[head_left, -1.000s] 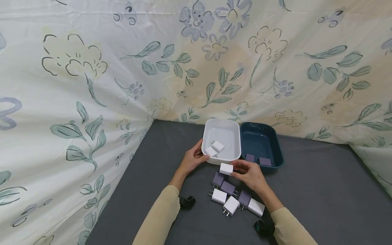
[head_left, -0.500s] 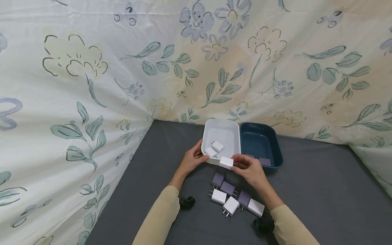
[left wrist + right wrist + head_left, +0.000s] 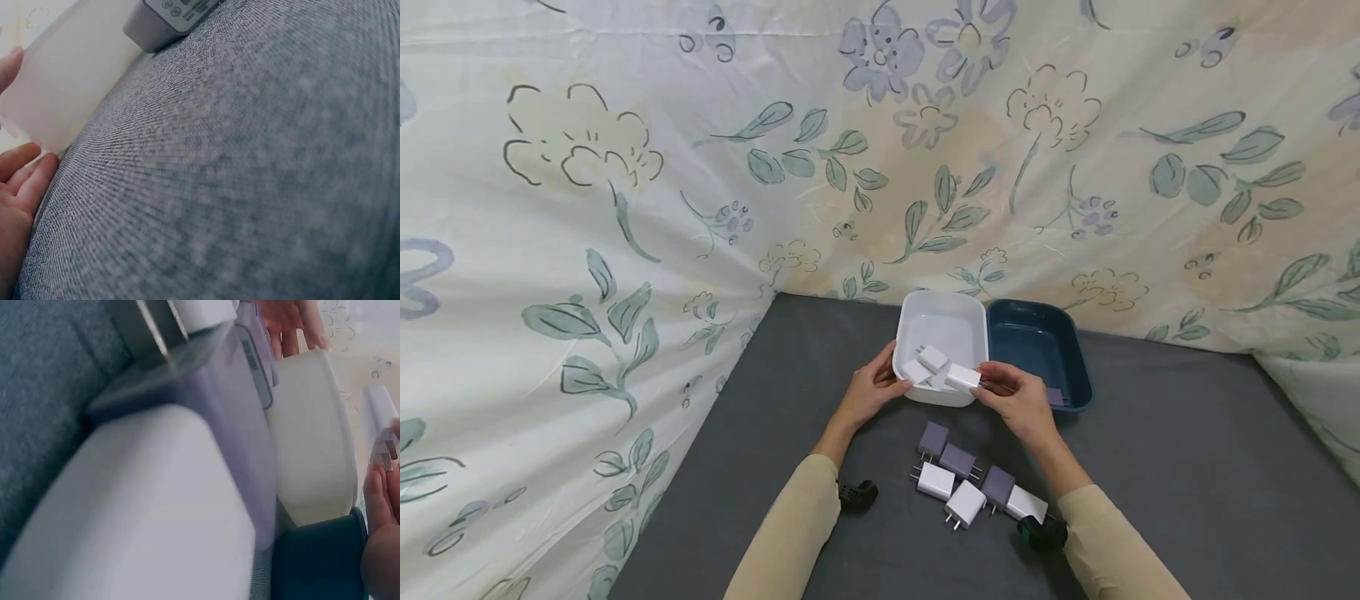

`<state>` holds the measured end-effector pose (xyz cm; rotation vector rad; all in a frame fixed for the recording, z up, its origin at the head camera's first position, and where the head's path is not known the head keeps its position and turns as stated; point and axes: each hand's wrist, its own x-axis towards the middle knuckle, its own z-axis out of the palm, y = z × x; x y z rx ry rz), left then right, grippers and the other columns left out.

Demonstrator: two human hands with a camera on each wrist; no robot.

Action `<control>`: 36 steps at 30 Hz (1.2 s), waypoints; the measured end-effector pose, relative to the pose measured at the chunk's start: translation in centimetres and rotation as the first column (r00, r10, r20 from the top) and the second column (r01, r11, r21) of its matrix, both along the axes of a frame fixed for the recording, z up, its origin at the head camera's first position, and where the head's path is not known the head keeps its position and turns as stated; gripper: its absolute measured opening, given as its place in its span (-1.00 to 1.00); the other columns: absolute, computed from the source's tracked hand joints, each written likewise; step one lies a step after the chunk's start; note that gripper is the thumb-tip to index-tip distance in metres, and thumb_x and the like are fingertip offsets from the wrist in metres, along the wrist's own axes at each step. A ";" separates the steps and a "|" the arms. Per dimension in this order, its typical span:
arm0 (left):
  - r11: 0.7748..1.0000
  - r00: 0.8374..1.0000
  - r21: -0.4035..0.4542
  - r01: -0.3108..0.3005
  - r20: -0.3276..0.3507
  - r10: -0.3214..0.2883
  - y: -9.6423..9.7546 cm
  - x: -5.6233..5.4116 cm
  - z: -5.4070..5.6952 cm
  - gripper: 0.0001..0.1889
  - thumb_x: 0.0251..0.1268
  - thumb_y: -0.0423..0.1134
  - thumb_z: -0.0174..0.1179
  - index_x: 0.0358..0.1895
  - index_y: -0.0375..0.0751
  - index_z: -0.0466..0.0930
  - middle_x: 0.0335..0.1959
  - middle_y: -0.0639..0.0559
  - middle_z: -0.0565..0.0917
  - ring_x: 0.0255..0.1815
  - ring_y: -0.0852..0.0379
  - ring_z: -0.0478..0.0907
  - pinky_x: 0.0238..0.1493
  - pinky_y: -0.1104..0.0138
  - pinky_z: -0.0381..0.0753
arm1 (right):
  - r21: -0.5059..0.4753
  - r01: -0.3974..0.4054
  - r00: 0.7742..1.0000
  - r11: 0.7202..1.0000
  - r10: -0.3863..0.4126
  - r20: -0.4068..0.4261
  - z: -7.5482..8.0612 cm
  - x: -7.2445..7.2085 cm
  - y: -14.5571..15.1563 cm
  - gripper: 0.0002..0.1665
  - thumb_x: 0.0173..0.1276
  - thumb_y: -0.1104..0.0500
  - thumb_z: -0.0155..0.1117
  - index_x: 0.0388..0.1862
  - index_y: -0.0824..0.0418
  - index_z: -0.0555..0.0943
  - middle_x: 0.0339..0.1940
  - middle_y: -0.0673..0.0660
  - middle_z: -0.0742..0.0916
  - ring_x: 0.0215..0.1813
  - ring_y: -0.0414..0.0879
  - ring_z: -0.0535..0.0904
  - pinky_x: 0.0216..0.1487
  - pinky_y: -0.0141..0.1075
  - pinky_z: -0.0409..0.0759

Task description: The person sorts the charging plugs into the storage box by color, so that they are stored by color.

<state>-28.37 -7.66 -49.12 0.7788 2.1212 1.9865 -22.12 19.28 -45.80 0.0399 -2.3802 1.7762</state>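
My left hand (image 3: 871, 393) grips the near-left corner of a white plastic tub (image 3: 946, 321), thumb at the rim and fingers along the outer side. Between thumb and fingers of my right hand (image 3: 1021, 407) is a white charger plug (image 3: 962, 377), held over the tub's near-right corner. Its metal prongs (image 3: 389, 453) point toward the palm in the right wrist view. Inside the tub lie white charger plugs, one (image 3: 933, 358) behind another (image 3: 915, 372). A dark teal tub (image 3: 1037, 337) stands against its right side; a purple charger plug (image 3: 1056, 397) shows there, partly hidden by my right hand.
On the grey cloth nearer me lies a cluster of charger plugs, purple (image 3: 998, 485) and white (image 3: 966, 504) mixed. Black wrist devices (image 3: 857, 496) sit at both wrists. A flowered curtain (image 3: 820, 167) hangs right behind the tubs.
My right hand has carried the white charger plug forward, from in front of the white tub to over its near-right corner. My left hand has stayed at the tub's corner.
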 end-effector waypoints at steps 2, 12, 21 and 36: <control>1.000 1.000 -0.004 0.002 -0.007 -0.002 0.0 0.1 0.0 -0.15 0.28 -0.36 0.28 0.54 -0.34 -0.04 0.45 -0.41 0.24 0.42 -0.32 0.29 0.31 -0.06 0.44 | -0.023 0.015 1.000 1.000 -0.015 -0.006 0.0 0.0 0.1 -0.48 0.13 0.33 0.48 0.10 0.36 0.59 0.06 0.31 0.68 -0.12 -0.39 0.67 -0.06 -0.55 0.64; 1.000 1.000 -0.011 0.014 -0.007 -0.014 0.0 0.4 0.0 -0.14 0.29 -0.34 0.27 0.55 -0.33 -0.07 0.46 -0.41 0.21 0.43 -0.32 0.28 0.32 -0.09 0.41 | -0.035 0.063 0.998 0.997 -0.064 -0.025 0.4 -0.6 -0.1 -0.49 0.13 0.24 0.51 0.07 0.33 0.62 0.07 0.33 0.69 -0.13 -0.38 0.67 -0.08 -0.55 0.65; 1.000 1.000 -0.014 0.006 -0.012 -0.006 0.1 0.2 -0.2 -0.15 0.29 -0.34 0.27 0.55 -0.31 -0.04 0.47 -0.37 0.23 0.44 -0.29 0.29 0.30 0.00 0.47 | -0.055 0.179 0.982 0.982 -0.182 -0.056 0.7 -0.6 -0.5 -0.55 0.18 0.20 0.49 0.06 0.26 0.65 0.05 0.26 0.72 -0.13 -0.39 0.66 -0.07 -0.63 0.60; 1.000 1.000 -0.009 0.007 0.010 -0.007 -0.2 0.2 0.3 -0.15 0.28 -0.36 0.27 0.54 -0.31 -0.03 0.46 -0.39 0.23 0.43 -0.30 0.29 0.32 -0.09 0.42 | -0.050 0.159 0.987 0.986 -0.160 -0.023 0.1 0.1 0.2 -0.57 0.18 0.17 0.48 0.02 0.30 0.67 -0.03 0.24 0.76 -0.18 -0.43 0.67 -0.13 -0.61 0.63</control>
